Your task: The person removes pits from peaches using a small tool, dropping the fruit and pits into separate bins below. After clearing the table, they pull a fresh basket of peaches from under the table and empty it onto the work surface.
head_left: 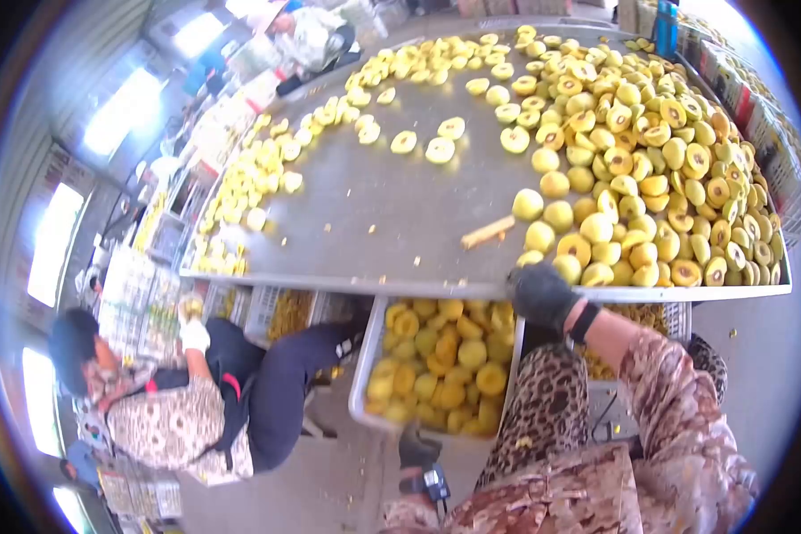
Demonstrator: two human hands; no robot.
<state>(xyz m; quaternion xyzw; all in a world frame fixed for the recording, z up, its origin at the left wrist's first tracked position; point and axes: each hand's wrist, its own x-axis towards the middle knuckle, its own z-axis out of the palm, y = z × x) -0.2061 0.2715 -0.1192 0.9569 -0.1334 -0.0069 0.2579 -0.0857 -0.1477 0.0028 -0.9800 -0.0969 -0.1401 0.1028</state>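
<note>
My left hand (418, 448), in a dark glove, is at the near rim of a white plastic crate (358, 392) below the table, with its fingers closed on the rim. Whole-looking and halved yellow peaches (440, 356) fill the crate; its near part is blurred. My right hand (545, 298), also gloved, is closed over the front edge of the metal table (365, 240). Beside it on the tabletop lies a big heap of halved peaches (632, 178), many with the stone showing. A light wooden-looking stick (488, 232) lies just beyond that hand.
More peach halves (258, 173) line the table's left and far sides. At the left a co-worker (173, 405) in a patterned top sits with a white-gloved hand (193, 331) near the table. Other crates (285, 311) stand under the table. A blue object (667, 28) stands at the far right corner.
</note>
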